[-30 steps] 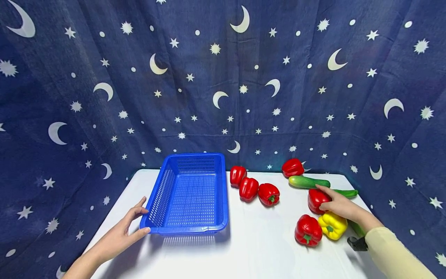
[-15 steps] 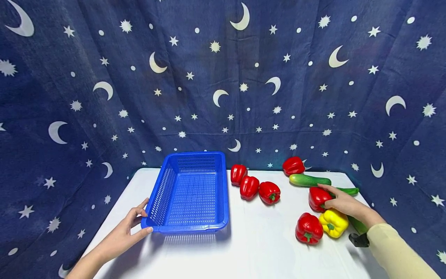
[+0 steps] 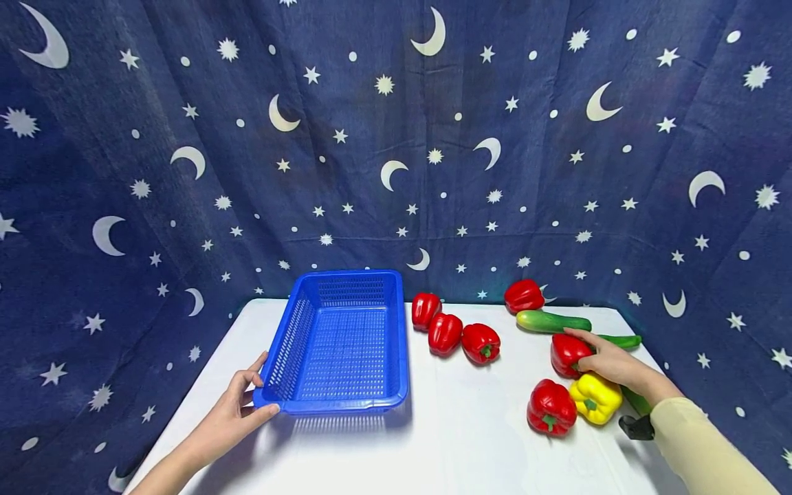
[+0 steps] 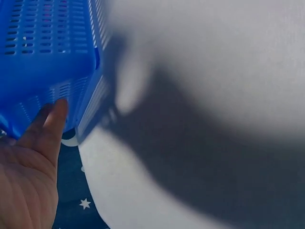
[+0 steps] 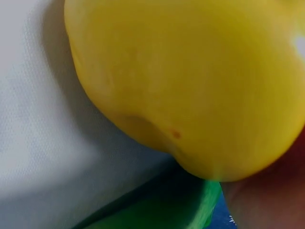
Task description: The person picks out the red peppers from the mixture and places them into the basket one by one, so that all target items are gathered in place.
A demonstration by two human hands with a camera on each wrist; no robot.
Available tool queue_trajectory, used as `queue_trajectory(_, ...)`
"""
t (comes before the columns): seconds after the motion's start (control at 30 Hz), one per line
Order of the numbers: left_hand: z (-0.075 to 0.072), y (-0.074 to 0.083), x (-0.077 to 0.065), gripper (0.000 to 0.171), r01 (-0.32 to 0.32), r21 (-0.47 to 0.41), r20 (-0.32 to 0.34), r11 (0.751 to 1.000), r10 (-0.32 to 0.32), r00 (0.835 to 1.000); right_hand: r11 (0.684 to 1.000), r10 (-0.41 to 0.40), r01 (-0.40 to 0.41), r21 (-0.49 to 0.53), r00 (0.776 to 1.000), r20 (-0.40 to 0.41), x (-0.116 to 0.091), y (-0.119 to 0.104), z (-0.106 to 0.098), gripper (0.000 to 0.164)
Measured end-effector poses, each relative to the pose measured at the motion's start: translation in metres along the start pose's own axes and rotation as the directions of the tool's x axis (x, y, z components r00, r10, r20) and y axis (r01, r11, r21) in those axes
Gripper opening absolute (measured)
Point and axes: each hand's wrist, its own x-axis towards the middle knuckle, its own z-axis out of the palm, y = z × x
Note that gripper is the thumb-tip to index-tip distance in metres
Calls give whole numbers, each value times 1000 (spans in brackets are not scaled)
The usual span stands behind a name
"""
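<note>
My left hand (image 3: 230, 412) holds the near left corner of a blue plastic basket (image 3: 403, 364), thumb at the front and fingers along the left side. The left wrist view shows this hand (image 4: 35, 162) against the perforated basket wall (image 4: 47, 71). On the right, my right hand (image 3: 609, 361) grips a red bell pepper (image 3: 564, 354) from its right side, fingers over the top. Below that hand lies a yellow bell pepper (image 3: 595, 399), which fills most of the right wrist view. Another red bell pepper (image 3: 551, 408) sits left of the yellow one.
Several red bell peppers (image 3: 445, 335) lie right of the basket and at the back (image 3: 523, 295). Green cucumbers (image 3: 553, 322) lie around the right hand, one partly under the forearm. A white-covered table (image 3: 458, 426) meets a blue star-patterned curtain (image 3: 346, 165) behind.
My left hand has moved slightly right and closed in on the basket corner. The right hand stays at the same red bell pepper, which has barely moved.
</note>
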Motion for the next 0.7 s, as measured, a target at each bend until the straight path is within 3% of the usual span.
queue_trajectory(0.7, 22, -1, -3, 49, 7, -84, -114, 996, -17, 993, 1000, 12, -12, 22, 1000, 11, 3, -4, 2, 85)
